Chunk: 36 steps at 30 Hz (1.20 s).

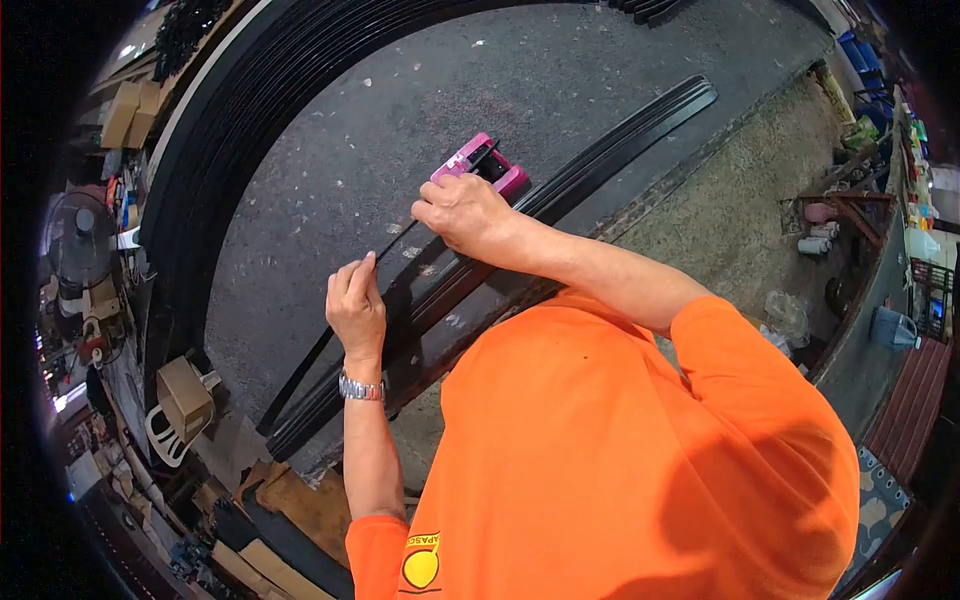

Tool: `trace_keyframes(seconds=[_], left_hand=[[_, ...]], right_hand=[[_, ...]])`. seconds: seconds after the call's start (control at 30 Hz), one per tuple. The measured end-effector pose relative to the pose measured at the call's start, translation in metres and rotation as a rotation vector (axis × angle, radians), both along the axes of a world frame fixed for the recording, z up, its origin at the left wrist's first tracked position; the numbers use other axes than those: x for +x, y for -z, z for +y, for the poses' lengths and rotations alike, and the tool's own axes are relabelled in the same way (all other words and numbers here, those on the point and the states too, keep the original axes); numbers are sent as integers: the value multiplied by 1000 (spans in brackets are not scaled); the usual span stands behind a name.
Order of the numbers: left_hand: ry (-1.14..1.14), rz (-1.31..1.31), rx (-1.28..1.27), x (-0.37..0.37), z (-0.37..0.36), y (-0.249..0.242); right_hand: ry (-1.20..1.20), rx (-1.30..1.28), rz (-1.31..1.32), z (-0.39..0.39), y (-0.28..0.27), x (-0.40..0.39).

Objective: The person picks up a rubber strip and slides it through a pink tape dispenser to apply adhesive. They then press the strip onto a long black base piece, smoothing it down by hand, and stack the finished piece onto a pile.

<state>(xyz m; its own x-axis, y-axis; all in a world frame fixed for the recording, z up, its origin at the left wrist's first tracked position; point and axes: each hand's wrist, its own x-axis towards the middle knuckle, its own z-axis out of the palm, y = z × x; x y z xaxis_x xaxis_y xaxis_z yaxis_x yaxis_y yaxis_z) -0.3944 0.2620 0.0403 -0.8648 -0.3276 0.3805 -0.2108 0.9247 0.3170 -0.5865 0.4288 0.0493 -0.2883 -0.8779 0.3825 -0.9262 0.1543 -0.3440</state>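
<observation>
A thin black strip [300, 378] runs diagonally over the dark table, from its lower left up toward the middle. My left hand [356, 303], with a metal watch on the wrist, pinches the strip partway along. Farther up, the fingers of my right hand [464, 212] are closed round the strip's upper part; the exact grip is hidden by the knuckles. Just beyond that hand sits a pink and black device [512, 182] resembling a tape dispenser, partly covered by it. A long bundle of black strips [620, 133] lies under my right forearm.
A large curved stack of black strips [185, 190] lines the table's far left side. More strip ends [650, 10] show at the top. A cardboard box [184, 398] rests on a white plastic chair [163, 440] at the left. The table's edge [690, 185] runs along my side.
</observation>
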Motion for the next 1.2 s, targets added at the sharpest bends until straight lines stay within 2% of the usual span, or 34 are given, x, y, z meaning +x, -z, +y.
trace_keyframes(seconds=[0.13, 0.27, 0.43, 0.67, 0.93, 1.2], left_hand=[[57, 20, -23, -35, 19, 5], [65, 43, -34, -75, 44, 10], [28, 32, -2, -116, 72, 9], [-46, 22, -57, -138, 92, 3], [-110, -72, -112, -148, 99, -2], [-144, -157, -107, -158, 106, -10]], right_hand=[[-37, -70, 86, 4, 7, -13], [-37, -36, 99, 14, 14, -38], [-8, -2, 146, 48, 16, -90], [38, 33, 149, 116, 11, -167], [265, 96, 228, 223, 14, -269], [596, 354, 268, 357, 1, -367]])
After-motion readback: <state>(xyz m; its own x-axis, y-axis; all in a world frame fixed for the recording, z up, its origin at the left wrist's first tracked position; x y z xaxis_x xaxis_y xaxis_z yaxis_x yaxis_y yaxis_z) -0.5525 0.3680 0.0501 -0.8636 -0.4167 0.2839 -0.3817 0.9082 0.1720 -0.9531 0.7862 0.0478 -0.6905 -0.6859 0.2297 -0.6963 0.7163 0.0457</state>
